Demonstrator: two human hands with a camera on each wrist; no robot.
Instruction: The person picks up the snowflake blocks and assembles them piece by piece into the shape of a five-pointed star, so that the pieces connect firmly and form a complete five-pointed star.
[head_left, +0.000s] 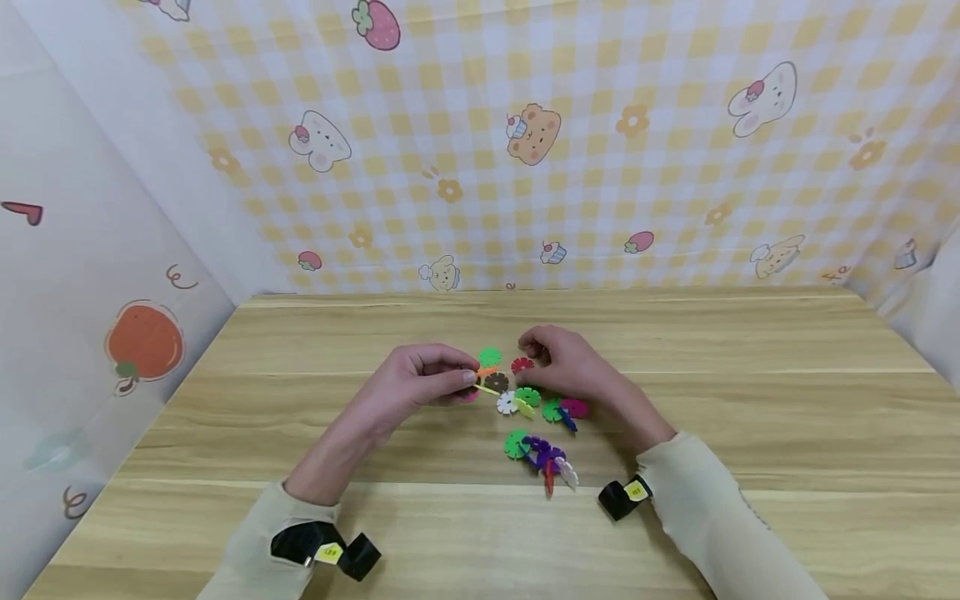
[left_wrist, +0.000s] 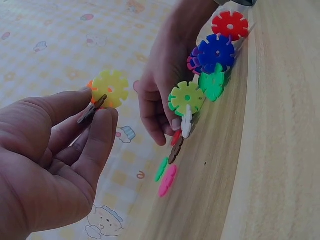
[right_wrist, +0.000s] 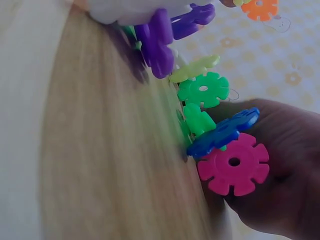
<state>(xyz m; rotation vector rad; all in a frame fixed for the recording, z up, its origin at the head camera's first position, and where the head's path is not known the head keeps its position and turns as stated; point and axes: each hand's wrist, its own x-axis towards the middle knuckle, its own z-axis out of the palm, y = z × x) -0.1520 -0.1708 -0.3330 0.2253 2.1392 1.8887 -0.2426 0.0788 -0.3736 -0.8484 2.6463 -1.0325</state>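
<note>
My left hand (left_wrist: 55, 145) pinches a brown notched disc (left_wrist: 92, 110) between thumb and fingers, raised over the table. A yellow disc (left_wrist: 111, 89) and an orange disc (head_left: 487, 372) are joined to it. My right hand (head_left: 566, 362) reaches down to the table, thumb and forefinger spread on either side of a red disc (head_left: 522, 365). Close by its fingers lie a loose brown disc (head_left: 497, 382), a green disc (head_left: 491, 357) and a pink disc (left_wrist: 167, 181). The palm side of the right hand is hidden in the right wrist view.
Beside the right hand stands a joined white disc (head_left: 507, 403), green disc (head_left: 528, 396) and yellow-green disc. A blue disc (right_wrist: 225, 132) links green and magenta ones (right_wrist: 234, 164). Nearer the front, a larger cluster holds purple (head_left: 551, 458), red, white and green discs.
</note>
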